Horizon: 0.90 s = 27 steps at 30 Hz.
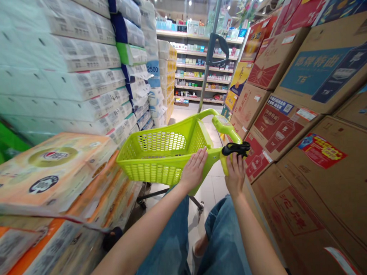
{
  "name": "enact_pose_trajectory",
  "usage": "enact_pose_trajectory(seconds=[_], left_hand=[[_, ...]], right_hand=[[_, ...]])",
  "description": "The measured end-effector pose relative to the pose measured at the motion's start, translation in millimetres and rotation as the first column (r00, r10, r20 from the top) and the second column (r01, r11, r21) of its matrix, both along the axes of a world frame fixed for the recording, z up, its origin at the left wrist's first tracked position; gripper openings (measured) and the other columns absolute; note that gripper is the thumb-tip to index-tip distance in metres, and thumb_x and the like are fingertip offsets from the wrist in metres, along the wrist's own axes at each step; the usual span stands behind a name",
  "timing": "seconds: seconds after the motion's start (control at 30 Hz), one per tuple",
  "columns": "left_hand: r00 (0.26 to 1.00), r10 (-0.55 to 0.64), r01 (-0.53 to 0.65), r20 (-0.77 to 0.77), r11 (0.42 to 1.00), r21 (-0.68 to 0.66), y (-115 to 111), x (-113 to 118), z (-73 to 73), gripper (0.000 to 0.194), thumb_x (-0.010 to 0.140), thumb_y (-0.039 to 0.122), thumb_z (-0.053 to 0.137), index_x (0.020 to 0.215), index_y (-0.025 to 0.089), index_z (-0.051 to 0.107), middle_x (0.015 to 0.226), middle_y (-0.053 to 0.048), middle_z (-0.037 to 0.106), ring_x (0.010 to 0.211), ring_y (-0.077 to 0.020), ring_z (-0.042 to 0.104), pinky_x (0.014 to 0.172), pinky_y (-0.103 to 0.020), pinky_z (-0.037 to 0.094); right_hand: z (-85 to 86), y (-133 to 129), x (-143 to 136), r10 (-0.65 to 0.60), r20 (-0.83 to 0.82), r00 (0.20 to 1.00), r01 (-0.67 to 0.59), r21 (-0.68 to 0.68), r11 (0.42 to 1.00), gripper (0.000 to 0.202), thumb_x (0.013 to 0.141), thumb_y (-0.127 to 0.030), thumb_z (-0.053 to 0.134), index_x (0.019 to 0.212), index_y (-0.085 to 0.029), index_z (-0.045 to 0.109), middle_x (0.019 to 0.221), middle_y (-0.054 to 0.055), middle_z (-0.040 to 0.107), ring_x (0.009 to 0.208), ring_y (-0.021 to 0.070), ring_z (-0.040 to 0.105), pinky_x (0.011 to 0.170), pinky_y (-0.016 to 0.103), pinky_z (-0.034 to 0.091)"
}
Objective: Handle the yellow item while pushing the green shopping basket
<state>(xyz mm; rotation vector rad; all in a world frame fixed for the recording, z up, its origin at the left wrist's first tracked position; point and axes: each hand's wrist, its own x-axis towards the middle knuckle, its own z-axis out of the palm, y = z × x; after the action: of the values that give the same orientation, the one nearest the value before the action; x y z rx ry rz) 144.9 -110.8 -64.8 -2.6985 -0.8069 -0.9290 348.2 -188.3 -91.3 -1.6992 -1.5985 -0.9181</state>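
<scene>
A lime-green shopping cart (160, 164) with a perforated plastic basket stands sideways in front of my legs. Nothing shows inside the basket. My left hand (194, 168) lies on the basket's near side by the rim, fingers stretched out and close together. At the near corner of the cart's handle (231, 128), my right hand (235, 175) has its fingers bent against the green frame; its thumb is hidden. Just above those fingertips, a black strap (236, 148) is bunched around the handle.
Wrapped white paper packs (73, 57) tower at the left, above an orange-and-cream carton (48, 170). Stacked brown cardboard boxes (315, 154) line the right side. Beyond the cart, a grey pole (205, 76) with a looped grip rises before shelves (191, 64) of small goods.
</scene>
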Motion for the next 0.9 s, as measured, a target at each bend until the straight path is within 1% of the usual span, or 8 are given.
enact_pose_trajectory(seconds=[0.13, 0.27, 0.33, 0.4, 0.5, 0.6, 0.77, 0.9], left_hand=[[1.0, -0.002, 0.003, 0.029, 0.999, -0.034, 0.1, 3.3, 0.7, 0.083, 0.08, 0.008, 0.042, 0.156, 0.005, 0.011, 0.164, -0.016, 0.019, 0.154, -0.0227, 0.005, 0.124, -0.045, 0.022], [0.999, -0.012, 0.014, 0.052, 0.999, -0.044, 2.7, 5.1, -0.4, 0.08, 0.081, 0.009, 0.041, 0.156, 0.006, 0.012, 0.163, -0.016, 0.023, 0.154, -0.0233, 0.009, 0.124, -0.044, 0.022], [0.998, -0.018, 0.021, 0.055, 0.999, -0.043, 4.3, 5.2, -1.5, 0.08, 0.081, 0.009, 0.041, 0.156, 0.006, 0.012, 0.164, -0.015, 0.023, 0.154, -0.0234, 0.009, 0.124, -0.044, 0.022], [0.998, -0.024, 0.027, 0.056, 0.999, -0.046, 5.2, 5.3, -2.3, 0.082, 0.081, 0.01, 0.041, 0.156, 0.007, 0.009, 0.164, -0.015, 0.021, 0.154, -0.0239, 0.009, 0.124, -0.045, 0.022], [0.998, -0.03, 0.034, 0.062, 0.998, -0.057, 5.1, 5.9, -3.1, 0.085, 0.08, 0.01, 0.042, 0.157, 0.008, 0.006, 0.164, -0.015, 0.02, 0.154, -0.0248, 0.01, 0.123, -0.048, 0.022], [0.996, -0.03, 0.035, 0.079, 0.997, -0.062, 4.0, 7.1, -3.4, 0.084, 0.08, 0.01, 0.042, 0.157, 0.007, 0.008, 0.164, -0.016, 0.022, 0.154, -0.0252, 0.009, 0.123, -0.048, 0.022], [0.995, -0.025, 0.031, 0.093, 0.998, -0.06, 2.5, 8.3, -3.5, 0.082, 0.079, 0.009, 0.044, 0.155, 0.005, 0.012, 0.163, -0.017, 0.024, 0.154, -0.0248, 0.008, 0.124, -0.047, 0.022], [0.994, -0.034, 0.041, 0.099, 0.997, -0.072, 2.6, 8.5, -3.5, 0.084, 0.08, 0.01, 0.043, 0.156, 0.007, 0.009, 0.163, -0.016, 0.023, 0.154, -0.025, 0.01, 0.123, -0.048, 0.023]], right_hand=[[10.6, 5.1, 0.4, -0.03, -0.112, 0.993, 0.034, 0.037, 0.999, 0.079, 0.076, 0.0, 0.037, 0.153, -0.016, 0.034, 0.161, 0.015, 0.03, 0.152, 0.0296, 0.017, 0.117, 0.059, 0.031], [-5.1, 7.6, -27.9, 0.142, 0.043, 0.989, -0.136, -0.128, 0.982, 0.074, 0.078, 0.002, 0.036, 0.148, -0.021, 0.044, 0.154, 0.011, 0.045, 0.149, 0.0244, 0.027, 0.119, 0.054, 0.031], [-7.3, 7.6, -29.7, 0.175, 0.074, 0.982, -0.159, -0.187, 0.969, 0.071, 0.079, 0.002, 0.037, 0.145, -0.024, 0.048, 0.152, 0.009, 0.048, 0.147, 0.0225, 0.033, 0.121, 0.052, 0.029], [0.6, 8.4, -19.9, 0.112, 0.032, 0.993, -0.108, -0.123, 0.987, 0.07, 0.08, 0.001, 0.036, 0.145, -0.023, 0.047, 0.153, 0.01, 0.046, 0.148, 0.0239, 0.031, 0.121, 0.054, 0.027], [22.5, 11.9, -2.0, -0.001, -0.138, 0.99, 0.006, 0.038, 0.999, 0.076, 0.079, 0.0, 0.036, 0.153, -0.017, 0.034, 0.162, 0.014, 0.029, 0.153, 0.0289, 0.017, 0.119, 0.059, 0.027], [32.3, 15.8, -5.6, -0.007, -0.226, 0.974, 0.023, 0.069, 0.997, 0.086, 0.074, 0.001, 0.036, 0.157, -0.015, 0.02, 0.166, 0.014, 0.016, 0.154, 0.0299, 0.009, 0.118, 0.06, 0.028], [8.7, 13.4, -30.8, 0.115, 0.013, 0.993, -0.113, -0.101, 0.988, 0.08, 0.076, 0.003, 0.034, 0.152, -0.02, 0.036, 0.157, 0.01, 0.04, 0.153, 0.0247, 0.017, 0.12, 0.057, 0.027], [13.1, 5.9, -9.7, 0.045, 0.055, 0.997, -0.039, -0.116, 0.993, 0.071, 0.079, 0.001, 0.038, 0.146, -0.021, 0.046, 0.154, 0.011, 0.045, 0.15, 0.0249, 0.026, 0.121, 0.055, 0.026]])
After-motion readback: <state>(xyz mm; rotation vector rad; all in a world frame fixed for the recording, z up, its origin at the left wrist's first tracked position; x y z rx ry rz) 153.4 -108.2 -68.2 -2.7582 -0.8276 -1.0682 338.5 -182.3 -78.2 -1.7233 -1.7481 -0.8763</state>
